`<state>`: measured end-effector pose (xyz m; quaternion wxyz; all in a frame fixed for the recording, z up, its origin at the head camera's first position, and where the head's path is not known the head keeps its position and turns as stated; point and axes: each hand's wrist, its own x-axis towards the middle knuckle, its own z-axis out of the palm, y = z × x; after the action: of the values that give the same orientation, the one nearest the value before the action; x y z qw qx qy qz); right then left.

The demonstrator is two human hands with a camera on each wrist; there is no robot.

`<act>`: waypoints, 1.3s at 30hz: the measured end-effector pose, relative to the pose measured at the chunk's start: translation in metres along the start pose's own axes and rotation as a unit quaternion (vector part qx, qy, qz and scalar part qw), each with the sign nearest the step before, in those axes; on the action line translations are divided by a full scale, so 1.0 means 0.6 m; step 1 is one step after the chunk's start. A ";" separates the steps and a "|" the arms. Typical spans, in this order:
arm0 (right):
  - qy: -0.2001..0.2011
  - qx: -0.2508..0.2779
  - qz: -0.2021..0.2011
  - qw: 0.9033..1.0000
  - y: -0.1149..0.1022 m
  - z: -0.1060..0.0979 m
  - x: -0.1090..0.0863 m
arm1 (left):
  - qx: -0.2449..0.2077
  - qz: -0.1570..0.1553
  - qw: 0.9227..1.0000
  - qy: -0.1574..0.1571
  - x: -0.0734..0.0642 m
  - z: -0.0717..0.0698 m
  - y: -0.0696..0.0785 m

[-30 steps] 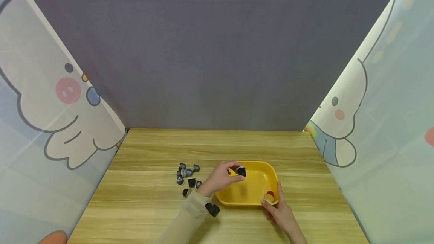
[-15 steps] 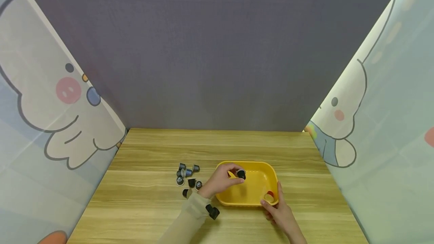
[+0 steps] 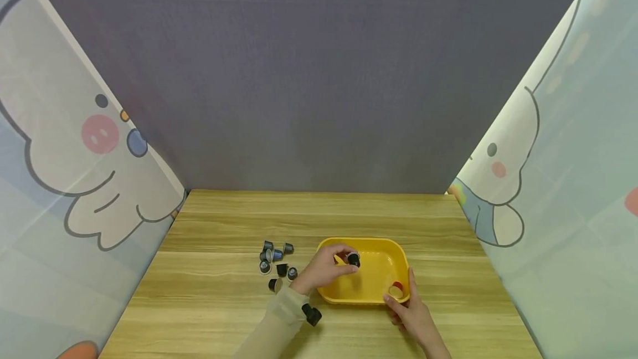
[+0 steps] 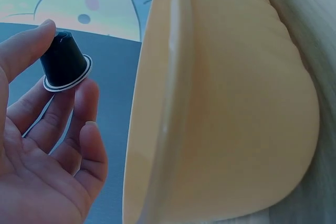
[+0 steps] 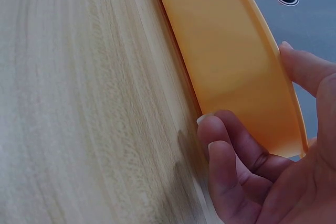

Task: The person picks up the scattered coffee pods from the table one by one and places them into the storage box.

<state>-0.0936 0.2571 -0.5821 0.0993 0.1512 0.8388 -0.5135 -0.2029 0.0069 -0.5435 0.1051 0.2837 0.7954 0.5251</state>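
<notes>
Over the left half of a yellow plastic tray [image 3: 369,297], my left hand [image 3: 326,266] pinches a black coffee capsule [image 3: 353,260]. The left wrist view shows the capsule [image 4: 64,62] between the thumb on its narrow end and the fingers under its silver-rimmed lid. At the tray's front right corner, my right hand [image 3: 413,314] holds the tray, thumb on the rim and fingers against the outer wall [image 5: 226,56]. A red capsule [image 3: 396,288] with a pale lid lies inside the tray near that corner.
Several dark, grey and blue coffee capsules [image 3: 277,254] lie scattered on the wooden table [image 3: 209,292] left of the tray. A grey backdrop [image 3: 319,98] rises behind the table, and printed cartoon curtains [image 3: 55,181] stand at both sides.
My left hand has lowered slightly with the black capsule, which has shifted a little toward me and tilted. My right hand stays on the tray's corner.
</notes>
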 end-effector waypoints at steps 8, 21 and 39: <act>0.003 -0.006 0.004 1.000 0.000 0.000 0.000 | -0.013 -0.002 1.000 -0.002 -0.002 0.002 -0.010; 0.000 0.000 0.004 1.000 0.002 0.000 -0.001 | -0.013 -0.009 1.000 0.003 -0.006 0.003 -0.012; -0.003 0.003 0.006 1.000 0.001 0.000 0.000 | 0.005 -0.020 1.000 -0.006 0.013 0.009 0.002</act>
<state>-0.0932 0.2577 -0.5827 0.1043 0.1549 0.8359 -0.5162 -0.2066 0.0159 -0.5437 0.1193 0.2714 0.8032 0.5167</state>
